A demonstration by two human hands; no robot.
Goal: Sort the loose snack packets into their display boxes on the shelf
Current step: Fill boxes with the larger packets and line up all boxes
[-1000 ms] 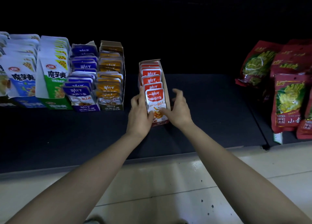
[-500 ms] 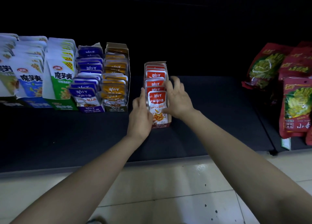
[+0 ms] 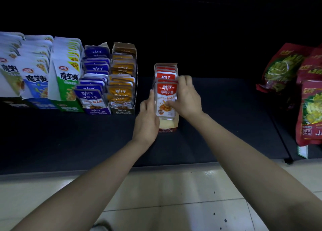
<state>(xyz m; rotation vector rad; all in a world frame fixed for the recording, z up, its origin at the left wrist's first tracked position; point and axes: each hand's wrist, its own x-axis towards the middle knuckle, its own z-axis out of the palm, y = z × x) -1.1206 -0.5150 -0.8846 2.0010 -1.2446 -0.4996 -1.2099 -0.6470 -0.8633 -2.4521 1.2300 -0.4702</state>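
I've got the left hand flat against the red cardboard display box on the dark shelf; right hand pinches its front red-and-white packet.

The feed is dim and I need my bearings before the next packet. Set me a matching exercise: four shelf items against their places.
Items
1. red display box
2. orange display box
3. blue display box
4. large red snack bags

Places
A. far right of the shelf
B. right beside the green box
C. between the left hand and the right hand
D. nearest box left of both hands

Pairs: 1-C, 2-D, 3-B, 4-A
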